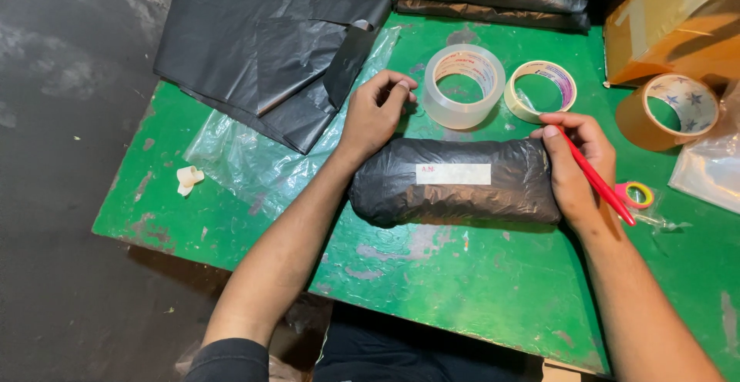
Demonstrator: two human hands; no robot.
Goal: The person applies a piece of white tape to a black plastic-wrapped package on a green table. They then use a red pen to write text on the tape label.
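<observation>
A black plastic-wrapped parcel (pixel 455 181) lies lengthwise near the middle of the green table (pixel 478 297), with a white label strip (pixel 455 174) stuck along its top. The left hand (pixel 376 112) rests at the parcel's left end, fingers curled loosely inward against the thumb and holding nothing that shows. The right hand (pixel 574 162) presses against the parcel's right end, fingers closed around a red pen (pixel 600 181) that slants down toward the wrist. Judging by the pen and the label, the step in hand looks like marking the label: there is faint writing at its left end, and most of the strip is blank. Writing on it would call for the pen tip to come over the strip while the other hand steadies the soft, rounded bundle so it does not roll. Just behind the parcel stand a clear tape roll (pixel 462 85) and a cream tape roll (pixel 541 89), with a brown tape roll (pixel 678 108) farther right and a small pink roll (pixel 637 195) beside the right wrist. Black bags (pixel 262 43) lie in a loose heap at the far left. The pen tip is hidden by the fingers, what the parcel holds cannot be seen, and the cardboard box (pixel 678 20) is cut off at the corner.
</observation>
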